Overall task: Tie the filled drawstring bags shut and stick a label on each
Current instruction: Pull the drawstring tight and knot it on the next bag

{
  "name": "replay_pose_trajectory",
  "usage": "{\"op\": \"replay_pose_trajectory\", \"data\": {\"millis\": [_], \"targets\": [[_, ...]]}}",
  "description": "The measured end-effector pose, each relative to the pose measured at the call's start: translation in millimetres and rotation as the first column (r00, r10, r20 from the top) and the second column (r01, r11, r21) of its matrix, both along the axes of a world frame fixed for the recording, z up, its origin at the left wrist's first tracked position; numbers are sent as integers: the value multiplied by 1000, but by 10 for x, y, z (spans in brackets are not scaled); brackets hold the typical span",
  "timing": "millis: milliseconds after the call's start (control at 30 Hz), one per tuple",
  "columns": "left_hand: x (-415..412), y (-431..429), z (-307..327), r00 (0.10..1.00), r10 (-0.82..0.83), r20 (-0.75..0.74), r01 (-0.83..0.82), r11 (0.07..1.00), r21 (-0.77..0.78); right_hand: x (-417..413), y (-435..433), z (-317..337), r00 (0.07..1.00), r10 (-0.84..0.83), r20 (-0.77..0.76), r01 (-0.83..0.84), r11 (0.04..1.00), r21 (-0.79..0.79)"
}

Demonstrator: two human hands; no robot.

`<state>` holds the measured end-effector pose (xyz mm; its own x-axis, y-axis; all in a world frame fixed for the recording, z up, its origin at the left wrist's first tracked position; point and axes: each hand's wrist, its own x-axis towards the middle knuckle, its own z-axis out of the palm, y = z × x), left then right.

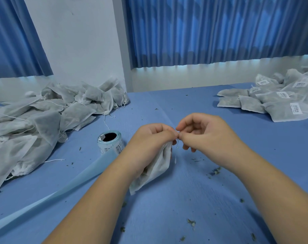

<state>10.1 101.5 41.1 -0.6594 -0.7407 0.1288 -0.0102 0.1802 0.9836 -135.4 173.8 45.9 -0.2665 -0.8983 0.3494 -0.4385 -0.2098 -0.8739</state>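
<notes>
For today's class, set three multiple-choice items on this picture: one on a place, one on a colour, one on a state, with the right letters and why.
1. Where on the table do the labelled bags lie? A far right B near left C front centre
2. What colour is the table? A white B blue C green
3. What is the right hand doing? A pinching the drawstring B lying flat C hanging idle
Key: 1 A, they are stacked far right; 2 B, it is blue; 3 A, its fingertips pinch the drawstring of the bag that the left hand grips.
</notes>
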Motion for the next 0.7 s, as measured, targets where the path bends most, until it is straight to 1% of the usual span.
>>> {"op": "replay_pose_trajectory", "data": {"millis": [100, 200, 267, 533, 600, 700], "targets": [[-10, 4, -2, 1000, 20, -7, -20, 1000, 0, -7, 3, -3, 999, -40, -37, 41, 999, 11], [-25, 8, 0, 997, 73, -28, -73, 997, 4, -13, 18, -1, 995, -76, -69, 78, 996, 32], [-30, 6, -1, 995, 97, -27, -97, 995, -27, -8, 25, 0, 994, -78, -81, 82, 995, 52], [-22, -5, -23, 993, 114, -21, -116, 984, -134, 9, 41, 26, 998, -50, -43, 54, 993, 100], [-21, -21, -34, 990, 142, -1, -140, 971, -193, 3, 42, 19, 997, -57, -48, 62, 992, 112], [-19, -24, -38, 982, 187, 26, -175, 954, -244, -8, 36, 4, 993, -80, -83, 90, 988, 126]]}}
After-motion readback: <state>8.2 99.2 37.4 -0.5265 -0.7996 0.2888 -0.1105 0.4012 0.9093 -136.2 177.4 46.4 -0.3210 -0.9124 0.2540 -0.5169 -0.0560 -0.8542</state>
